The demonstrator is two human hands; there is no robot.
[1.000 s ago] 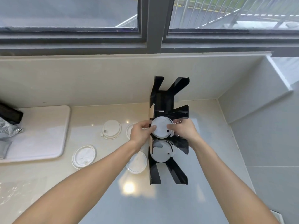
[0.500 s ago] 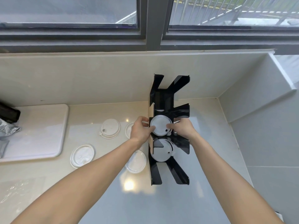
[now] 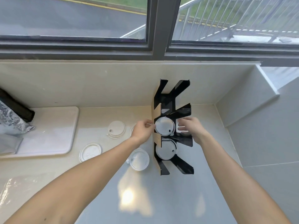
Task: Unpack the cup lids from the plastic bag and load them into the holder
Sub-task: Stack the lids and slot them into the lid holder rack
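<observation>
The black holder stands upright on the counter against the back wall. Two of its slots hold white cup lids, one in the middle slot and one in the slot below. My left hand pinches the left rim of the middle lid. My right hand hovers just right of that lid with its fingers spread, off the lid. Three loose lids lie on the counter to the left; a fourth is mostly hidden behind my left hand. The clear plastic bag lies flat at the lower left.
A white mat lies on the counter's left side, with a silver foil bag and a dark object at its far edge. A tiled wall closes off the right side. A window sill runs along the back.
My right hand has let go of the middle lid and drawn back to the right with its fingers spread. The lid now sits in the middle slot. My left hand stays at its rim.
</observation>
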